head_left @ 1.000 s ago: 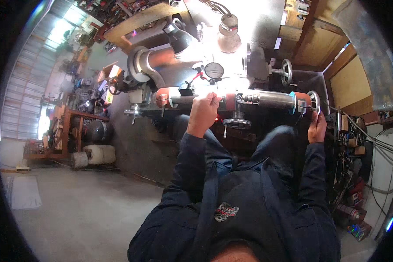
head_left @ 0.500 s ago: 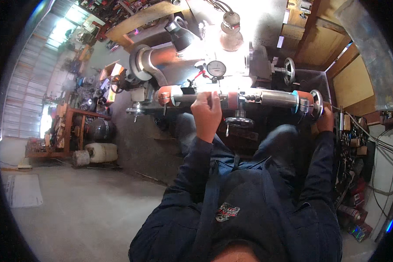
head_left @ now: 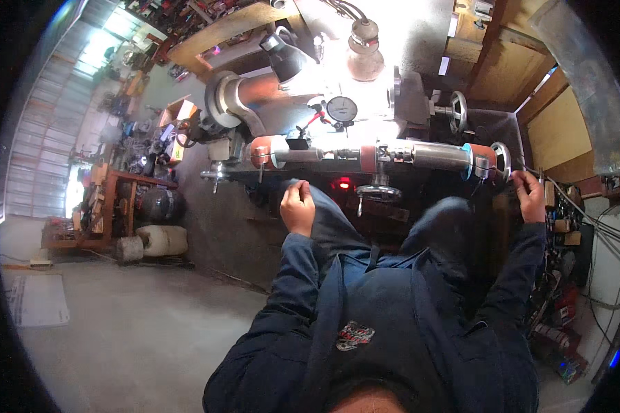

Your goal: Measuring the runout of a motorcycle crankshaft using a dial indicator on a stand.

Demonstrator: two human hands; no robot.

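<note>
In front of me lies a long machine with a steel cylinder (head_left: pixel 439 155) held between orange-red collars. My right hand (head_left: pixel 529 196) is at the right end, its fingers closed at the rim of a metal handwheel (head_left: pixel 503 164). Below the machine's left part, my left hand (head_left: pixel 297 210) hangs apart from it, thumb and fingertips pressed together; whether anything small is between them I cannot make out. A round dial gauge (head_left: pixel 342 110) on a red clamp stands above the shaft. Under the middle collar (head_left: pixel 368 159) sits a smaller handwheel (head_left: pixel 379 193) with a crank handle.
A bright black work lamp (head_left: pixel 286 58) shines over the machine. Another handwheel (head_left: pixel 457 112) stands behind on the right. Tools and cables crowd the right wall. To the left, a brown rack (head_left: pixel 110 213), a pale canister (head_left: pixel 164 240) and cluttered benches line the floor.
My left hand has come off the shaft area, moving down and toward me. My right hand has shifted slightly right and lower at the handwheel. A red light now shows under the machine.
</note>
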